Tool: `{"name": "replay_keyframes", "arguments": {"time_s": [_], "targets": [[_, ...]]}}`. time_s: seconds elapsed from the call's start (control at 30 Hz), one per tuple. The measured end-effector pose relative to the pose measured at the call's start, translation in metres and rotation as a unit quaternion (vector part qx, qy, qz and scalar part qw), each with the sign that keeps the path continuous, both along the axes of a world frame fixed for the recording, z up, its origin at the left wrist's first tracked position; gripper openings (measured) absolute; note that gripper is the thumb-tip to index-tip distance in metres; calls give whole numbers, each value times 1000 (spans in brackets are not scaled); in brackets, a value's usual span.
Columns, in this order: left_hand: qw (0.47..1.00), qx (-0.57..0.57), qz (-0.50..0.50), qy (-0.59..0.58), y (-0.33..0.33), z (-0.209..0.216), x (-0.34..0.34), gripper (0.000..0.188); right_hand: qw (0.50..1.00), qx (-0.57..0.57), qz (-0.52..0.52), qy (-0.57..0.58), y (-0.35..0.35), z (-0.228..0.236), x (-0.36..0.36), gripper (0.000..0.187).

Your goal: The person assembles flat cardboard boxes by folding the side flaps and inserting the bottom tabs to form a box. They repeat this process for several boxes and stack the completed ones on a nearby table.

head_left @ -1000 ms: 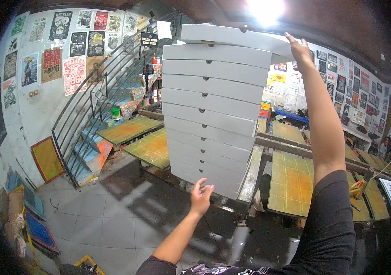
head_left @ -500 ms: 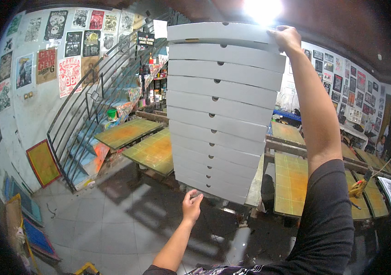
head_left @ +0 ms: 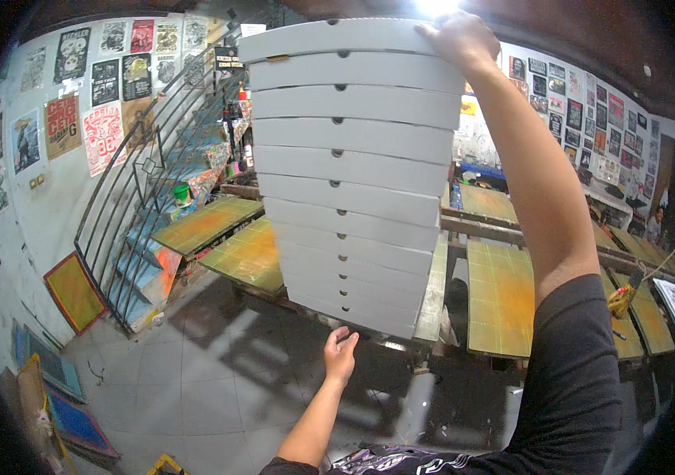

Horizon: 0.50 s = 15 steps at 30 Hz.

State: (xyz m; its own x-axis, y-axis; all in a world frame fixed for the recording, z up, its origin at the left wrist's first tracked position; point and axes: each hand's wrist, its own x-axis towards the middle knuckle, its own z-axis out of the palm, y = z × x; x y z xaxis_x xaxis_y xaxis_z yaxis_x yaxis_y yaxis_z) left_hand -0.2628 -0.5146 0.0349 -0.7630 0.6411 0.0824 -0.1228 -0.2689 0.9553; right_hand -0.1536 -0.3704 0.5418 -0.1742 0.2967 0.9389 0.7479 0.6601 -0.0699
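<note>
A tall stack of flat white cardboard boxes [head_left: 351, 166], each with a small dark notch along its front edge, rises in front of me. My right hand [head_left: 460, 41] is closed over the upper right corner of the top box [head_left: 337, 38], which sits slightly askew on the one beneath. Just below the bottom box [head_left: 344, 310], my left hand [head_left: 340, 356] has its thumb and fingers apart. It holds nothing, and its fingertips are close to the stack's lower edge; whether they touch is unclear. What bears the stack is mostly hidden.
Behind the stack are flat yellow-orange boards [head_left: 500, 297] on dark frames. A metal stair railing [head_left: 143, 166] climbs at the left, beside a poster-covered wall [head_left: 44, 198]. Framed screens [head_left: 76, 293] lean at the left. Grey floor tiles [head_left: 187, 396] lie below.
The stack looks larger and sits further left in view, and the whole scene has shifted a little left. My right hand stays at the top corner, my left hand below the stack.
</note>
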Motion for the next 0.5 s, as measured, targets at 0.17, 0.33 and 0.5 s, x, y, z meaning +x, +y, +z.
{"name": "replay_keyframes", "arguments": {"time_s": [0.17,0.33,0.5], "targets": [[998,45,-45,23,28,17,29,39,988,148,28,23,-6,-4,96,46],[989,36,86,117,-34,10,2,32,987,135,76,39,22,-98,239,45],[981,-165,-70,-72,37,-126,62,35,968,75,-241,1,-94,-213,519,45]]}}
